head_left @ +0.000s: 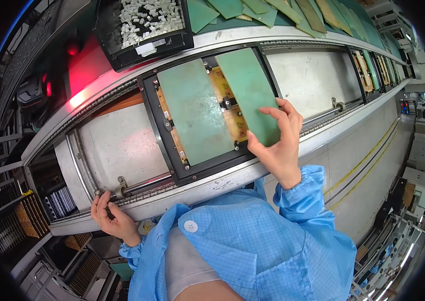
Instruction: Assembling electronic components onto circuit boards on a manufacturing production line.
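Note:
A black frame (190,173) lies on the conveyor in front of me. In it are two flat green sheets: a left sheet (188,110) and a slightly tilted right sheet (246,83). Brown circuit boards (222,86) show between and beside them. My right hand (280,143) is over the near end of the right sheet, thumb by its left edge and curved fingers apart; whether it presses on the sheet I cannot tell. My left hand (112,218) rests at the near conveyor rail, left of the frame, its fingers loosely spread and holding nothing visible.
A black bin (187,30) of small white pieces stands beyond the frame. Loose green sheets (267,15) lie along the far side. More loaded frames (368,70) sit farther right on the line. A dark device (36,93) with red light stands at left, above racks (29,215).

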`<action>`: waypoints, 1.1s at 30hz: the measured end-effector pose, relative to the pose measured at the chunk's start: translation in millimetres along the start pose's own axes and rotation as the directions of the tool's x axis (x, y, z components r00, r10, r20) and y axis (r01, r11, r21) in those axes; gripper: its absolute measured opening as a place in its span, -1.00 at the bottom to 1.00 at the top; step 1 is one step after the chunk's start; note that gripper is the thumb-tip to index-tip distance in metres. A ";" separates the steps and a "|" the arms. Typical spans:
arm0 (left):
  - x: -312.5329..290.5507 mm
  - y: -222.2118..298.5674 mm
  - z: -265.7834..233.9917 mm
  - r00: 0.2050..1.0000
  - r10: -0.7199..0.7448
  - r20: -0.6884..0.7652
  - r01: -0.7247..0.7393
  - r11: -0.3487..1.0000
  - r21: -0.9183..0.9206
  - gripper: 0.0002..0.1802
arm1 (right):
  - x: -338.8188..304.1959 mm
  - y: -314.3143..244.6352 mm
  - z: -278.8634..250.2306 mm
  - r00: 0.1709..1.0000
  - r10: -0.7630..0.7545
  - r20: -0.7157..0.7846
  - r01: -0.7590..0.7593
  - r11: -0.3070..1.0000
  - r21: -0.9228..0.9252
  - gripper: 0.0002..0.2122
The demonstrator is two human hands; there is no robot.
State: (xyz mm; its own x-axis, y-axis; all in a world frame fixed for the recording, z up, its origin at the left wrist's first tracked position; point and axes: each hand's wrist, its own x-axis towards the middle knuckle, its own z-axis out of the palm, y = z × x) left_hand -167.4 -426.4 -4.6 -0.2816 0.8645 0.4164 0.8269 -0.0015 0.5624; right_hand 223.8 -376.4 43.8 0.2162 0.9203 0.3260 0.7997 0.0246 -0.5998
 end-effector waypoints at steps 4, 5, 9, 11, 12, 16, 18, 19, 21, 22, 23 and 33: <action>-2.3 -0.9 -0.2 1.000 0.009 0.001 -0.009 1.000 -0.018 -0.71 | 1.5 -1.9 10.5 0.999 0.016 -0.040 -0.019 0.997 -0.076 -0.50; -2.1 -1.3 0.3 1.000 0.011 0.002 -0.011 1.000 -0.019 -0.70 | 1.9 -1.8 12.3 0.999 0.012 -0.039 -0.015 0.995 -0.098 -0.50; -3.9 -1.8 -2.7 1.000 0.006 0.011 -0.006 1.000 -0.009 -0.70 | 1.6 -2.7 18.3 0.999 0.015 -0.043 -0.020 0.993 -0.119 -0.50; -3.0 -0.7 -1.7 1.000 -0.005 0.010 0.005 1.000 -0.030 -0.71 | 1.1 -2.3 18.5 0.999 0.010 -0.049 -0.017 0.987 -0.160 -0.50; -1.9 -0.2 -1.0 1.000 -0.016 0.007 0.016 0.999 -0.049 -0.71 | 1.1 -2.7 19.0 0.999 0.012 -0.052 -0.020 0.986 -0.164 -0.50; -1.6 -1.3 -3.5 1.000 -0.014 0.013 0.014 0.999 -0.045 -0.71 | 1.2 -3.4 22.8 0.999 0.028 -0.036 -0.033 0.987 -0.155 -0.49; -2.1 -3.3 -3.5 1.000 -0.010 0.022 0.011 0.999 -0.034 -0.71 | 0.3 -2.3 22.1 0.999 0.029 -0.028 -0.033 0.984 -0.173 -0.49; -1.7 -2.7 -3.0 1.000 -0.005 0.026 0.006 0.999 -0.034 -0.71 | -0.3 -2.4 20.8 1.000 0.020 -0.017 -0.023 0.979 -0.202 -0.49; 0.6 0.3 -0.6 0.999 -0.036 0.034 0.038 0.997 -0.063 -0.71 | -1.2 -3.0 13.6 1.000 0.023 -0.015 -0.026 0.972 -0.232 -0.50; 1.2 1.1 -2.2 0.999 -0.032 0.038 0.034 0.998 -0.061 -0.71 | -0.7 -3.6 5.6 0.999 0.016 -0.033 -0.023 0.977 -0.214 -0.53; 2.4 2.1 -4.7 0.999 -0.031 0.028 0.033 0.996 -0.086 -0.70 | -0.6 -2.3 -3.5 0.999 0.010 -0.052 -0.021 0.980 -0.196 -0.55; 105.1 168.7 17.2 0.482 0.631 0.608 -0.539 0.761 -0.361 -0.39 | 1.9 68.3 -42.1 0.993 0.024 0.114 -0.028 0.999 0.028 -0.73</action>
State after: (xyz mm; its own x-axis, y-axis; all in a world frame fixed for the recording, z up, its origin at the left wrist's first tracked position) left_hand -49.1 -327.2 121.7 0.6819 0.7213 0.1210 0.6048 -0.6492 0.4613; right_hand 302.3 -389.5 34.2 0.1707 0.9591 0.2260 0.7772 0.0100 -0.6292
